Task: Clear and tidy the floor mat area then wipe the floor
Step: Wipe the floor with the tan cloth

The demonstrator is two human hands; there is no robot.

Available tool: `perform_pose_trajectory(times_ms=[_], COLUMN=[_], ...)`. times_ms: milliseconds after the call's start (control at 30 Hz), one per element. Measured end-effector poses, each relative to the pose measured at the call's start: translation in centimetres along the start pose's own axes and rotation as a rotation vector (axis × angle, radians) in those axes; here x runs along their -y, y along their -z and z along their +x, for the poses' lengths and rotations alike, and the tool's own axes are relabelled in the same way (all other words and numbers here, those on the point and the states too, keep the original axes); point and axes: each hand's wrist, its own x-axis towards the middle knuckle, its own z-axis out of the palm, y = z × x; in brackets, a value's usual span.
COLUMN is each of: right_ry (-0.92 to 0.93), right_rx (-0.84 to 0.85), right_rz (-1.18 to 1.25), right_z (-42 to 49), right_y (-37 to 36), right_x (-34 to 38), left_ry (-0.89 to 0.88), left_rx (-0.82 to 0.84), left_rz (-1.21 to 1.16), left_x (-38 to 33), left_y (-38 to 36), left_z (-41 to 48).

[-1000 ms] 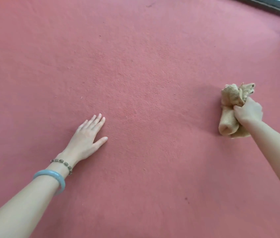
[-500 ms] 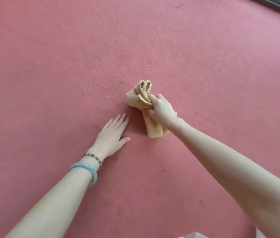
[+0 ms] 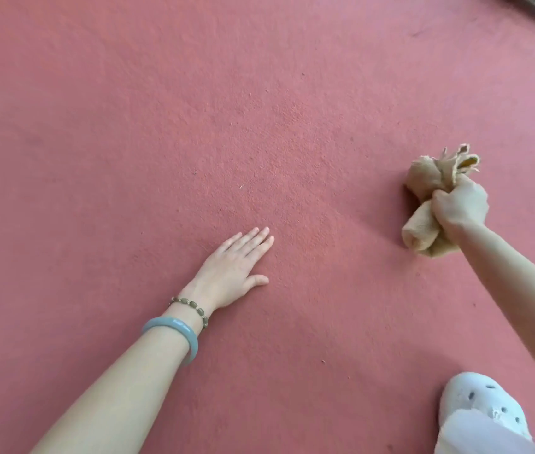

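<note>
**A:** Where is the cloth (image 3: 422, 178)?

**B:** Far right, bunched in the right grip (image 3: 459, 208), which is clenched round its middle. It presses on the red floor (image 3: 259, 109).

**A:** How does it lie?

**B:** Its long axis runs roughly away from the person. A frayed knot sticks out beyond the knuckles, and a rolled end pokes out on the near side. So it sits broadside to a sideways stroke.

**A:** And the left grip (image 3: 231, 273)?

**B:** Released, fingers straight, palm flat on the floor, holding nothing. It looks like a prop for the body. It lies well apart from the cloth, to its left and a little nearer the person.

**A:** Which way should the next stroke go?

**B:** Leftward, I judge. The open stretch of floor lies between the two grips, and only the right one has the cloth.

**A:** Any risk?

**B:** The stroke may run into the left grip unless it stops short. A white shoe (image 3: 482, 407) sits at the near right, out of that path.
</note>
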Motion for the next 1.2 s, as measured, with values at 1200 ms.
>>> perform_pose_trajectory(times_ms=[1200], right_ry=[0.625], right_rx=[0.253], right_rz=[-0.048], right_z=[-11.0], right_y=[-8.0], right_x=[22.7], left_ry=[0.699], left_rx=[-0.079], left_rz=[-0.2], left_x=[8.7], left_y=[-0.1], left_z=[-14.8])
